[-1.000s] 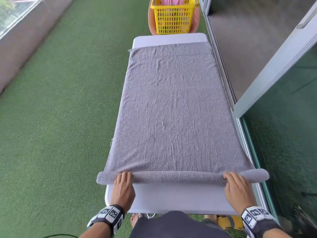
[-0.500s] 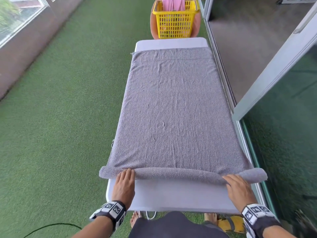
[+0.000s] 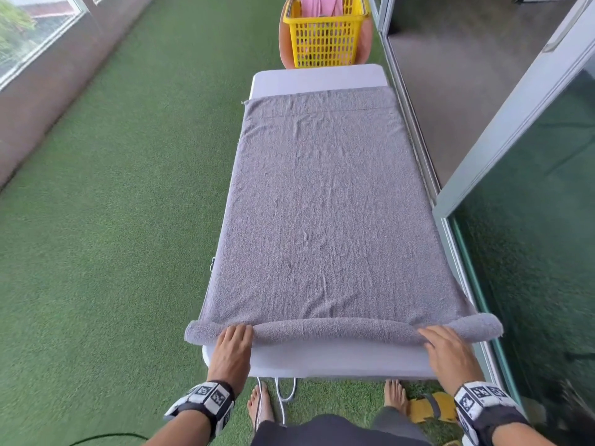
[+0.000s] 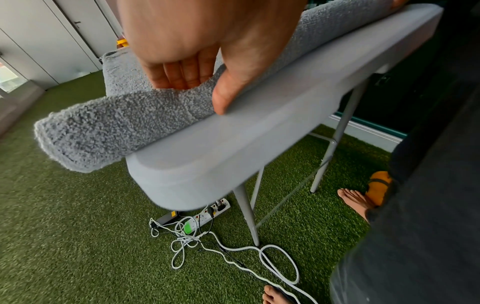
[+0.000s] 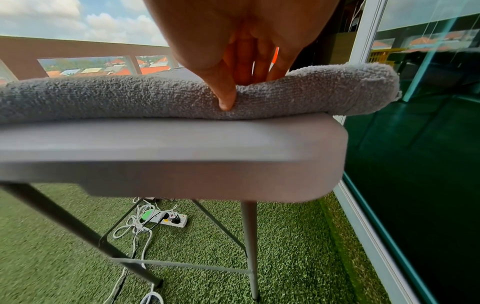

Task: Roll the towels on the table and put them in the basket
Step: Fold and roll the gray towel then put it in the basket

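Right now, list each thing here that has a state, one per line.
grey towel: flat on the table, near edge rolled.
left hand: fingers on the roll.
right hand: fingers on the roll.
yellow basket: upright, pink cloth inside.
table: standing, mostly covered.

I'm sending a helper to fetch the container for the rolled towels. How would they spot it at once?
Look past the far end of the long grey table, beyond the grey towel. There a yellow plastic basket sits on an orange chair. It alone is bright yellow with slotted walls, and pink cloth shows inside.
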Motion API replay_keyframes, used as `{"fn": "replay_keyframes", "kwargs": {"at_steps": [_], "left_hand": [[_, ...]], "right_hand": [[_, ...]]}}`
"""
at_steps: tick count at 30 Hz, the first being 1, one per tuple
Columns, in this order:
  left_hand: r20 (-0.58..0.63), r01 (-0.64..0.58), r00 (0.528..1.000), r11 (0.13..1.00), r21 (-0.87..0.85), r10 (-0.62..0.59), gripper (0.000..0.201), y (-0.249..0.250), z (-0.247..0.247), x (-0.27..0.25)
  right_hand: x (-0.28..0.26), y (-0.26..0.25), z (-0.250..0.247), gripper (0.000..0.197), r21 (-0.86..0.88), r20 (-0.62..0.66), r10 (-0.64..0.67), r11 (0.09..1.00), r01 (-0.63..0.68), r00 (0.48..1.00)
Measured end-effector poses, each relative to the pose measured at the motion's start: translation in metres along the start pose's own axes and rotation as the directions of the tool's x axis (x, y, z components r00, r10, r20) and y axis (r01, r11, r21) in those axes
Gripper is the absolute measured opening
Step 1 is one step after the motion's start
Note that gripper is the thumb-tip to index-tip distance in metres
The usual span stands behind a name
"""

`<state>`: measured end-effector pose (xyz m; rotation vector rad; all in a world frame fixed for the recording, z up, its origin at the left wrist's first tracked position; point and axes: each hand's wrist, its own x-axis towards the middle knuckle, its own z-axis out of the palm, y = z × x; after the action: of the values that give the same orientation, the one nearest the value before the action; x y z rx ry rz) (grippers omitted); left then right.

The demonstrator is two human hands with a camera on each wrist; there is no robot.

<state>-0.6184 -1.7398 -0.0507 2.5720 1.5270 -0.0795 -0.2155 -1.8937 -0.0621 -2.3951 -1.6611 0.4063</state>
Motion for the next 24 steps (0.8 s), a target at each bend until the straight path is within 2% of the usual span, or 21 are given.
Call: {"fn": "replay_keyframes", "kwargs": {"at_steps": [5, 8, 10, 13, 15, 18, 20, 22, 24], "left_hand": [[0.072, -0.016, 0.997, 0.999, -0.041, 0.019, 0.055, 0.001, 0.002, -0.021], [0.148, -0.039, 0.988, 0.997, -0.07, 0.049, 0.038, -0.007, -0.002, -0.008], [0.134, -0.05, 0.989, 0.993, -0.107, 0.064, 0.039, -0.012, -0.006, 0.007], [-0.011, -0.012, 1.0, 0.978, -0.207, 0.01, 0.047, -0.018, -0.006, 0.023], [-0.023, -0.029, 0.999, 0.979, -0.203, 0.024, 0.044, -0.02, -0.005, 0.022], [-0.043, -0.065, 0.997, 0.975, -0.211, 0.057, 0.032, -0.014, 0.001, 0.013], [-0.062, -0.114, 0.993, 0.973, -0.199, 0.104, 0.019, -0.011, 0.008, -0.001], [-0.046, -0.122, 0.992, 0.967, -0.223, 0.115, 0.034, -0.01, 0.013, -0.016], [-0.011, -0.119, 0.993, 0.963, -0.241, 0.12, 0.045, -0.013, 0.013, -0.022]], "right_hand": [[-0.03, 0.004, 0.004, 0.033, -0.065, 0.002, 0.004, 0.998, -0.004, 1.0], [-0.028, 0.004, 0.002, 0.025, -0.11, 0.031, 0.031, 0.994, -0.027, 0.999], [-0.016, 0.001, -0.002, 0.027, -0.09, 0.03, 0.052, 0.995, -0.05, 0.998], [0.003, -0.004, -0.012, 0.028, -0.059, -0.063, 0.091, 0.994, -0.094, 0.994], [0.007, -0.009, -0.011, 0.026, -0.056, -0.116, 0.028, 0.998, -0.035, 0.993], [-0.008, -0.006, 0.003, 0.017, -0.07, -0.113, -0.059, 0.996, 0.051, 0.992], [-0.023, 0.005, 0.01, 0.04, -0.097, -0.043, -0.087, 0.992, 0.083, 0.995], [-0.033, 0.017, 0.014, 0.059, -0.121, -0.004, -0.149, 0.982, 0.148, 0.989], [-0.032, 0.022, 0.012, 0.062, -0.115, -0.022, -0.185, 0.977, 0.182, 0.982]]}}
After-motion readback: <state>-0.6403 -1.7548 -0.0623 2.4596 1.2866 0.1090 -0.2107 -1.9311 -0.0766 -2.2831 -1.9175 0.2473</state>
